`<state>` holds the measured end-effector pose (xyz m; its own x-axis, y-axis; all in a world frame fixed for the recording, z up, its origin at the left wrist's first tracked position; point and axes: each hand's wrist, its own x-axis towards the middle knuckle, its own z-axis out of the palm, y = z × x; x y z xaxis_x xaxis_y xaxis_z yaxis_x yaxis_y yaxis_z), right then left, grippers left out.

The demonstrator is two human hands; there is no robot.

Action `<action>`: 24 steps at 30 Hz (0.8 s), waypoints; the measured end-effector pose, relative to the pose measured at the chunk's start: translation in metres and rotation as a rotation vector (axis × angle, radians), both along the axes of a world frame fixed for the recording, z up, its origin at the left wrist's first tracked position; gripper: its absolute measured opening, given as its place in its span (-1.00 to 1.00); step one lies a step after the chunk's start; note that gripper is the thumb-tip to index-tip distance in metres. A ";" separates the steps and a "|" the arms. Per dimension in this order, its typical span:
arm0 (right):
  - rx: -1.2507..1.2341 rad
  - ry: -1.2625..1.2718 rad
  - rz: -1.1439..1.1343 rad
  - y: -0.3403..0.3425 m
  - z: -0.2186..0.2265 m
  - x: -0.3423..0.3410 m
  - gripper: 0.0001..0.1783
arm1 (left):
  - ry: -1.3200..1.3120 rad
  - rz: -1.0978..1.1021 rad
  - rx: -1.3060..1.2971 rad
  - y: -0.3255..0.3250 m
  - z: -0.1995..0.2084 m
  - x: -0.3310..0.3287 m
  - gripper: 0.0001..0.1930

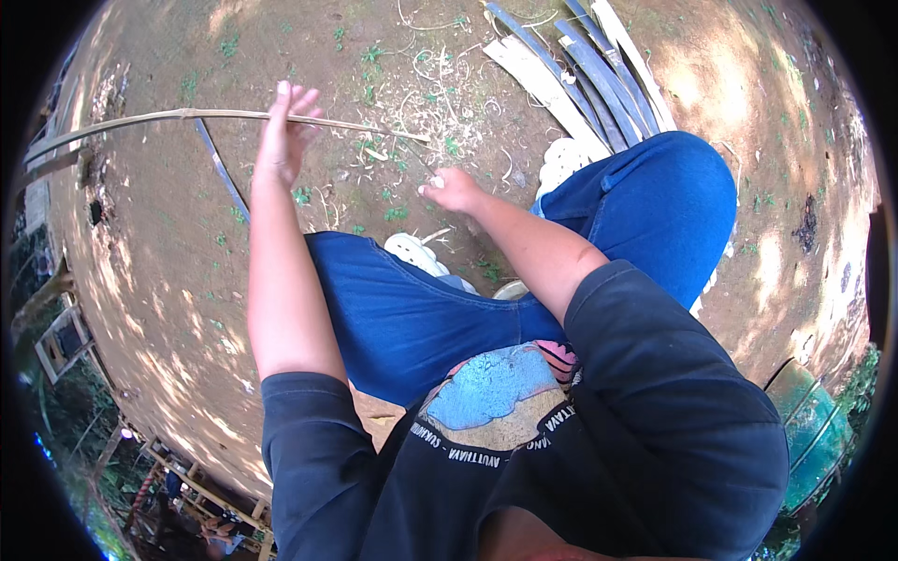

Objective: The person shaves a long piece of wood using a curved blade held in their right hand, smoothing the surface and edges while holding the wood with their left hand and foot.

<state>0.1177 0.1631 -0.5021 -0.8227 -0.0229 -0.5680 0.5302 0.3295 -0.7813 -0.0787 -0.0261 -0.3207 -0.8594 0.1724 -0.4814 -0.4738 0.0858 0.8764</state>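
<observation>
A long, thin bamboo strip [182,114] arches in from the far left and ends in front of my right hand. My left hand [288,136] is raised against it with its fingers stretched out, the strip passing across the palm beside the thumb. My right hand [454,191] is closed, near the strip's free end. From its fingers a thin dark tool [423,163], like a narrow knife blade, points up toward that end; its handle is hidden in the fist.
Split bamboo lengths [599,79], dark-skinned and pale inside, lie beyond my right knee. Pale shavings [440,93] litter the earth ahead. Another dark bamboo piece [221,168] lies left of my left forearm. White shoes [412,251] show by my legs. A green panel [812,430] stands at right.
</observation>
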 end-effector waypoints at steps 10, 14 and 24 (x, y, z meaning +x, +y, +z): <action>-0.038 0.178 -0.117 0.013 0.077 -0.030 -0.64 | 0.516 0.129 0.040 0.026 0.056 0.019 -0.55; -0.417 0.230 -0.129 0.032 0.161 -0.057 -0.63 | 0.621 0.228 0.319 0.026 0.131 0.063 -0.60; -0.404 0.350 0.249 0.058 0.271 -0.030 -0.53 | 0.845 0.142 0.770 0.047 0.224 0.106 -0.45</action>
